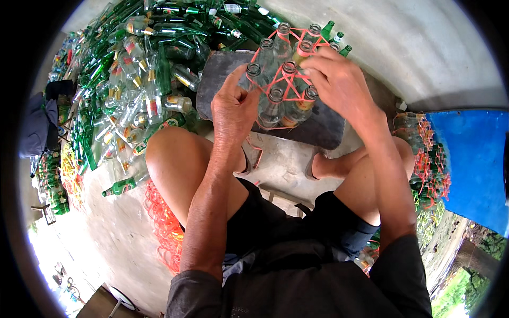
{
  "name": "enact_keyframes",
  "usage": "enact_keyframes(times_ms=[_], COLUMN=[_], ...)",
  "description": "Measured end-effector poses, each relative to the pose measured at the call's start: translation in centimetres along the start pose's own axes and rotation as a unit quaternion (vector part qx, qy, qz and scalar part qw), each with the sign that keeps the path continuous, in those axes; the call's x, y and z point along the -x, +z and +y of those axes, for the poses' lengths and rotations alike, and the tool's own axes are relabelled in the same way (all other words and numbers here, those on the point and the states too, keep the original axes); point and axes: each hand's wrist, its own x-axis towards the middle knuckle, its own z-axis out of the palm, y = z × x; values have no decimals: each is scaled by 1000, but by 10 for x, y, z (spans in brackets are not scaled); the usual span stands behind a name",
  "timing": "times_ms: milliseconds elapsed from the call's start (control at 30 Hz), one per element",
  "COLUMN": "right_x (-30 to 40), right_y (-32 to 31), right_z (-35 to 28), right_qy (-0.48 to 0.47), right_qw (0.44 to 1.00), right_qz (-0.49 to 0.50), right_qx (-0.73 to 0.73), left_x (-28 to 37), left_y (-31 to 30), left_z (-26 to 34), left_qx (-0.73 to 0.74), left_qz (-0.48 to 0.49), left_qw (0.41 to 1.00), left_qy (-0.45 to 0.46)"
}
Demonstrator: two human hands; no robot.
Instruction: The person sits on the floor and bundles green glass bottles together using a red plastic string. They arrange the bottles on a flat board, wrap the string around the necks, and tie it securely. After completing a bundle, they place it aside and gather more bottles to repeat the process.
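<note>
Several clear glass bottles (271,113) stand upright in a tight cluster on a dark, low board (322,129). Pink plastic cord (293,99) runs around the outer bottles and crosses between their necks. My left hand (238,95) is at the left edge of the cluster, thumb and forefinger on either side of a bottle neck (253,70), apparently on the cord there. On the right side, my right hand (338,75) has bent fingers close to the cord and the necks; its fingertips are partly hidden, so its grip is unclear.
A large heap of loose green and clear bottles (153,95) lies to the left. Pink cord loops (165,226) are piled beside my left leg. Tied bottle bundles (429,167) stand at the right by a blue panel (473,159). Green bottles (327,30) stand behind the cluster, near the wall.
</note>
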Motion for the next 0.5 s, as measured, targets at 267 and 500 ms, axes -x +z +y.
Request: enact_keyframes(times_ms=[267,500], right_x=[55,56], right_y=[7,11], right_z=[-21,-20], right_qy=[135,121], right_qw=[990,992], right_qz=[-23,0], right_qx=[-40,-35], left_x=[-14,-18], left_y=[-1,-5], left_z=[-9,-14], left_qx=[-12,17], left_qz=[-27,-23], left_qw=[999,999], left_qy=[24,23])
